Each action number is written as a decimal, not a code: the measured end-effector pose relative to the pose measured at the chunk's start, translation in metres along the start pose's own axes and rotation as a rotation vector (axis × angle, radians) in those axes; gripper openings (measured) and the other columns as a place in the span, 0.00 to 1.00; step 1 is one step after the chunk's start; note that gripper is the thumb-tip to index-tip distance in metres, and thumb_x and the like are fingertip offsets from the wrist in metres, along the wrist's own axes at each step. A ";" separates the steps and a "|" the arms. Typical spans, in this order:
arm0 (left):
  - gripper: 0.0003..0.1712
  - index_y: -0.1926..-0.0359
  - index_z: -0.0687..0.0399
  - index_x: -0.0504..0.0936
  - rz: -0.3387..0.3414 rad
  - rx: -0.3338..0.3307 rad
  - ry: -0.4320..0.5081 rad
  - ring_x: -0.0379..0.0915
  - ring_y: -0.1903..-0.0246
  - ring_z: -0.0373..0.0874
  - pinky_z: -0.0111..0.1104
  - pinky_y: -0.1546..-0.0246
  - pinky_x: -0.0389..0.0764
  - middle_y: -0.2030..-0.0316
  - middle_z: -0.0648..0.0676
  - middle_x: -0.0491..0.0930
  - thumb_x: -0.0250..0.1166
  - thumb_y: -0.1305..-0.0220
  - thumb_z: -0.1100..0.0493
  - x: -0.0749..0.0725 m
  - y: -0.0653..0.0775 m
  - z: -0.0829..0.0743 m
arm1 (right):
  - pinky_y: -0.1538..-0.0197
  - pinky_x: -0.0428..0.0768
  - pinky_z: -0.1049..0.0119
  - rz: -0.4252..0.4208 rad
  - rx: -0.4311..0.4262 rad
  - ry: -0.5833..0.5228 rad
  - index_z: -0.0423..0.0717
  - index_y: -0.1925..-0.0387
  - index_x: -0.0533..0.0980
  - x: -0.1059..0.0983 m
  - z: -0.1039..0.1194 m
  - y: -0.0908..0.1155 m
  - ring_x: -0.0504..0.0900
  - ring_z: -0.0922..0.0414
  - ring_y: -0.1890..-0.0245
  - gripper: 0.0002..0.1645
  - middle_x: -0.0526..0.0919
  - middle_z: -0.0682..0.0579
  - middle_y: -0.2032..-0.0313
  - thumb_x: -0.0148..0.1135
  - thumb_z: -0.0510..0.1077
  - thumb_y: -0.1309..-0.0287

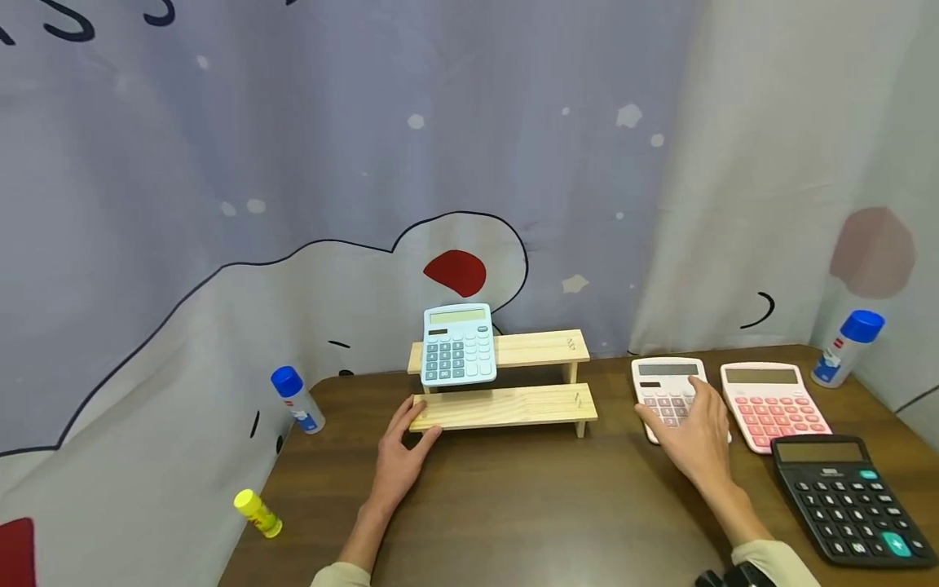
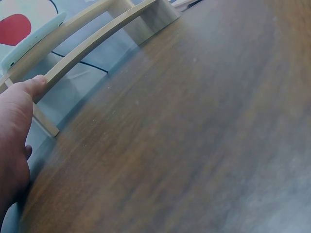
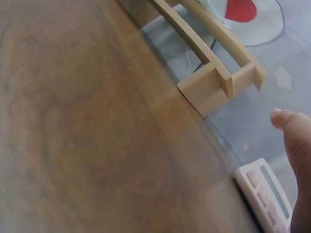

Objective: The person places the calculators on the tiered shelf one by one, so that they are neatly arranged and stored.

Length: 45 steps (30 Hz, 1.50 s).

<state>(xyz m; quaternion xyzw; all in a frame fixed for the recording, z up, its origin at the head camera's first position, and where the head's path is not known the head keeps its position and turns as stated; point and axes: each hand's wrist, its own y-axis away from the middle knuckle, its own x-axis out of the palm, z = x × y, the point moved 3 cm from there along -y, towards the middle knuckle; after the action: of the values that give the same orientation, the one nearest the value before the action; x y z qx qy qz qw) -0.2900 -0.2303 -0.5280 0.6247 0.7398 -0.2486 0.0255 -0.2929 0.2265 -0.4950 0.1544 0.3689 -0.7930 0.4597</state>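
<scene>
A two-step wooden stand [image 1: 513, 405] stands at the back of the table. My left hand [image 1: 401, 461] holds the left front corner of its lower step, with the thumb [image 2: 36, 83] along the front edge. On the upper step leans a light blue calculator [image 1: 460, 346]. Over at the right, my right hand [image 1: 697, 436] is above a white calculator [image 1: 663, 391] with pale keys, thumb and fingers spread. In the right wrist view the thumb [image 3: 291, 124] stands clear of that white calculator [image 3: 262, 189]; the other fingers are hidden there.
Beside the white calculator lie a pink-keyed calculator [image 1: 778, 408] and a large black calculator [image 1: 851, 497]. Blue-capped glue sticks stand at the left [image 1: 298, 399] and right [image 1: 847, 349] edges, a yellow glue stick [image 1: 258, 514] at front left. A printed curtain [image 1: 352, 163] hangs behind.
</scene>
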 end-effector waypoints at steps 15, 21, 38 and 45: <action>0.34 0.33 0.45 0.75 0.000 -0.017 -0.004 0.55 0.25 0.51 0.55 0.28 0.58 0.26 0.51 0.62 0.70 0.38 0.44 0.004 -0.003 0.000 | 0.38 0.59 0.33 0.078 0.056 0.195 0.22 0.30 0.52 -0.002 -0.021 0.003 0.59 0.27 0.37 0.73 0.61 0.22 0.38 0.73 0.71 0.58; 0.34 0.33 0.45 0.75 -0.004 -0.009 -0.005 0.56 0.26 0.51 0.54 0.28 0.58 0.26 0.54 0.62 0.70 0.38 0.43 0.004 -0.005 0.000 | 0.35 0.52 0.29 0.195 0.120 0.256 0.21 0.27 0.42 0.000 -0.027 0.003 0.50 0.22 0.32 0.83 0.47 0.17 0.31 0.69 0.78 0.59; 0.34 0.33 0.48 0.76 -0.020 -0.005 0.004 0.56 0.26 0.54 0.57 0.29 0.58 0.26 0.55 0.63 0.71 0.38 0.46 -0.002 0.001 -0.002 | 0.33 0.48 0.28 0.277 0.134 0.299 0.21 0.27 0.38 0.008 -0.027 0.005 0.42 0.21 0.30 0.89 0.37 0.16 0.30 0.70 0.80 0.64; 0.34 0.32 0.47 0.75 -0.004 -0.009 0.008 0.56 0.26 0.53 0.56 0.29 0.58 0.26 0.54 0.62 0.71 0.38 0.45 0.001 0.000 -0.002 | 0.42 0.57 0.29 0.234 0.099 0.314 0.20 0.29 0.47 0.005 -0.028 0.007 0.56 0.21 0.40 0.82 0.51 0.18 0.36 0.73 0.75 0.63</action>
<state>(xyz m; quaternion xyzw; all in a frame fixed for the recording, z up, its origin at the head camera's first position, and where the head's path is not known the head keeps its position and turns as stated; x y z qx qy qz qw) -0.2893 -0.2287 -0.5269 0.6242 0.7422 -0.2426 0.0250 -0.2924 0.2414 -0.5201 0.3405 0.3762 -0.7176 0.4772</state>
